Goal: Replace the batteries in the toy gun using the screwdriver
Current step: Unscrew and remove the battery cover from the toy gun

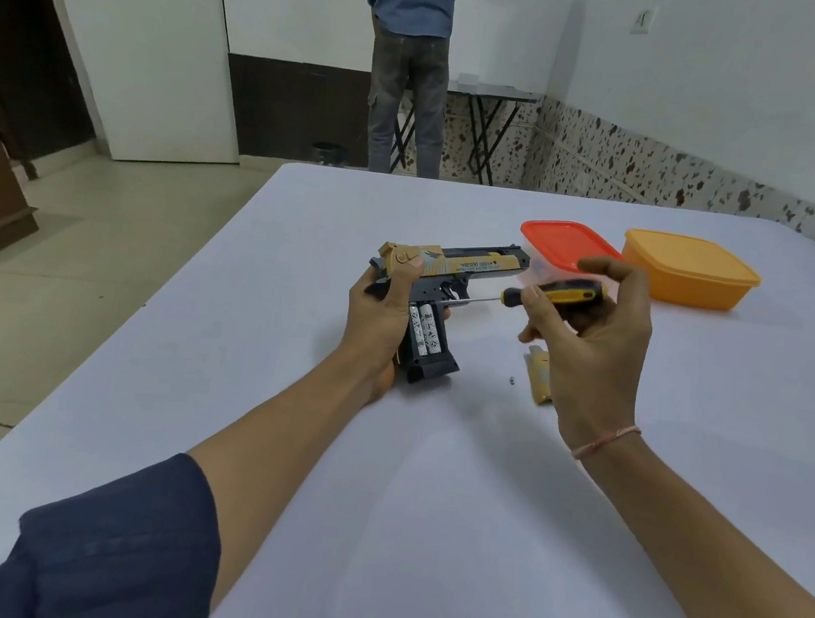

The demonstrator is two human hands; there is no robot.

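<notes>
A black and tan toy gun (473, 265) stands on its grip on the white table (426, 467), barrel pointing right. My left hand (381, 315) grips the back of its handle. The grip is uncovered and two white batteries (424, 331) show side by side inside it. My right hand (591, 353) holds a yellow and black screwdriver (560, 292) by the handle, its thin shaft pointing left with the tip at the top of the battery bay. A tan cover piece (541, 378) lies on the table under my right hand, with a tiny screw (511, 381) beside it.
A clear box with a red lid (564, 241) and an orange box (690, 268) stand at the back right of the table. A person stands beyond the table's far edge, by a folding table (488, 112). A door and a wooden cabinet are at the left.
</notes>
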